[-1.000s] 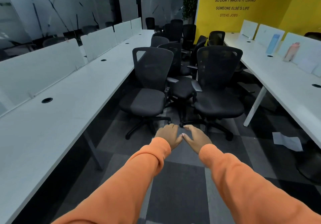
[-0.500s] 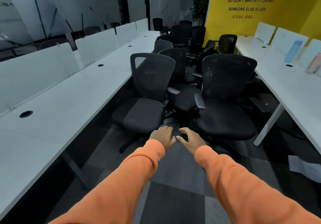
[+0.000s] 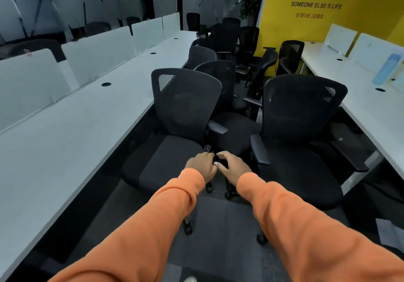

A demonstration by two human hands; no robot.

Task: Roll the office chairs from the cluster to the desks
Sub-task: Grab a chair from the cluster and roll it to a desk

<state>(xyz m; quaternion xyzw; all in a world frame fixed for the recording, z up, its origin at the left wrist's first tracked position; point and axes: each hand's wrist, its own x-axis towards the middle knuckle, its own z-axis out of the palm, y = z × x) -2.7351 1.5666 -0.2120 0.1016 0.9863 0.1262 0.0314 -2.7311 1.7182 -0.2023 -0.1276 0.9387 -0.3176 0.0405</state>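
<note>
Neither hand held anything. The left hand [image 3: 202, 168] and right hand [image 3: 232, 168] hung side by side at centre frame, fingers loosely curled and thumbs almost meeting. Whether the left fingertips touched the small black lever [image 3: 206, 148] at the near-left chair's [image 3: 185, 106] seat edge could not be told.

Change noted: against the earlier views, the front chairs filled more of the frame. The hands had come from over bare floor to the gap between the two front seats. The chairs themselves appeared unmoved. Judgement: the approach was nearly complete, no chair had yet been taken, and all the rolling remained to be done.

The near-left chair stood at centre left, just beside the left desk [image 3: 76, 128]. The near-right chair [image 3: 301, 115] stood at centre right, near the right desk [image 3: 371, 111]. The remaining cluster [image 3: 227, 41] was packed behind them toward upper centre.

Containers: one pale blue bottle [image 3: 387, 69] stood on the right desk at the right edge of frame. Its contents could not be seen.
</note>
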